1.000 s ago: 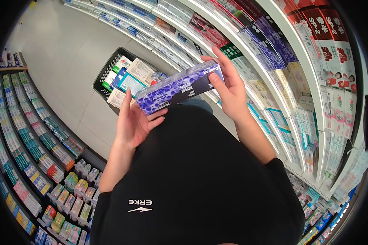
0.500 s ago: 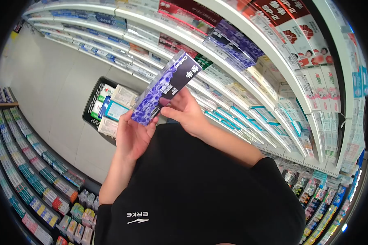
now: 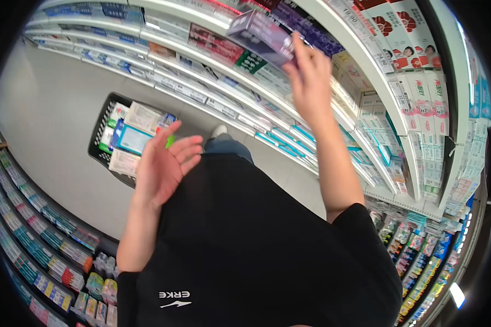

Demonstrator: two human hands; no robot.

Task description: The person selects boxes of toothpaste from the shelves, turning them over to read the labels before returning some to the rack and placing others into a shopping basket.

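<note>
My right hand point(image 3: 311, 82) grips one end of a purple box point(image 3: 262, 37), held up in front of the shelf where similar purple boxes point(image 3: 305, 27) stand. The box is slightly blurred. My left hand point(image 3: 166, 163) is empty, palm up with its fingers spread, beside a dark basket point(image 3: 99, 131) on the floor. In the basket lie several packages, among them a blue-edged white box point(image 3: 133, 140) and a pale box point(image 3: 142, 117).
Curved white shelves point(image 3: 202, 52) of boxed goods run along the top and right. Lower left, another shelf unit point(image 3: 35, 218) holds small packages. Pale floor point(image 3: 54, 109) lies between them. A shoe point(image 3: 219, 131) shows near the basket.
The purple box has moved up and right to the shelf in my right hand. My left hand has let go of it and opened. The basket appears further left in view.
</note>
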